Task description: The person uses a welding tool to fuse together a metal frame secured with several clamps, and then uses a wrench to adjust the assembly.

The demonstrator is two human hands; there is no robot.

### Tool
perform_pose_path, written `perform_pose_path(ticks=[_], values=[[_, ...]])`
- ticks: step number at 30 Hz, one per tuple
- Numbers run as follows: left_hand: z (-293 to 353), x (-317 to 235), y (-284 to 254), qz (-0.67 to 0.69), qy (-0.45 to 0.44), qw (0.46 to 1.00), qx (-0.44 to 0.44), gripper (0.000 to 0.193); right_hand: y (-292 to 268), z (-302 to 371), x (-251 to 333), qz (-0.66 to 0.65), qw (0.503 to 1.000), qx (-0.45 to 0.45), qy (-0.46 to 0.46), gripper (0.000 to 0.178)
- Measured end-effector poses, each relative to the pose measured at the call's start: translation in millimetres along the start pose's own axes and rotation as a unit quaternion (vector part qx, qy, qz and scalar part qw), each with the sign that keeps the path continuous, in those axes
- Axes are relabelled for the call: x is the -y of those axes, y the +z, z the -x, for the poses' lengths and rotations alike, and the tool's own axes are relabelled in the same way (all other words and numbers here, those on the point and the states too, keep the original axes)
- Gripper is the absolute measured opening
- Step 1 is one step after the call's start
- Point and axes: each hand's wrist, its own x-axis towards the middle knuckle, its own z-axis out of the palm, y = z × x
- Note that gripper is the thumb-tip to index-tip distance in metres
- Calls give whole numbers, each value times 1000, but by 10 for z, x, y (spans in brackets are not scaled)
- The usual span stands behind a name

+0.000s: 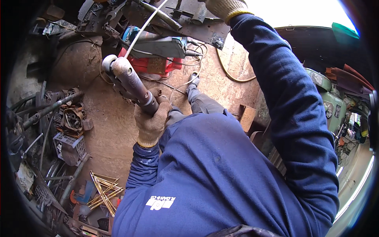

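Note:
My left hand (152,123), in a tan knitted work glove, is closed round the lower end of a thick metal tube (133,83). Small holes show in the tube's side, and a rounded eye-like end (109,63) sits beside its upper end. A darker metal piece runs along its left side; whether the two are joined I cannot tell. My right hand (226,8), gloved alike, reaches out to the top edge over the scrap-covered bench (207,33). Its fingers are cut off there, so what it touches is hidden. A pale cable (144,27) passes behind the tube's upper end.
A grey and blue machine (167,45) stands on a red base beyond my feet, with cables trailing over the floor (106,138). Metal pipes, a grey plastic crate (71,148) and thin brass-coloured rods (104,193) lie at left. A green machine (333,104) stands at right.

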Motion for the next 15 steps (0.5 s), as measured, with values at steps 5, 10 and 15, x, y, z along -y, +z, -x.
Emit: perform_pose_path(ticks=[5,10,15], values=[[0,-18,24,15,-23,1000,8,45,-140,-95,57,6,997,70,7,30],[-53,-11,50,0,-47,999,0,43,-123,-115,1,0,997,77,5,32],[-192,90,42,-32,-18,999,-2,38,-59,-130,-55,4,997,71,-9,32]])
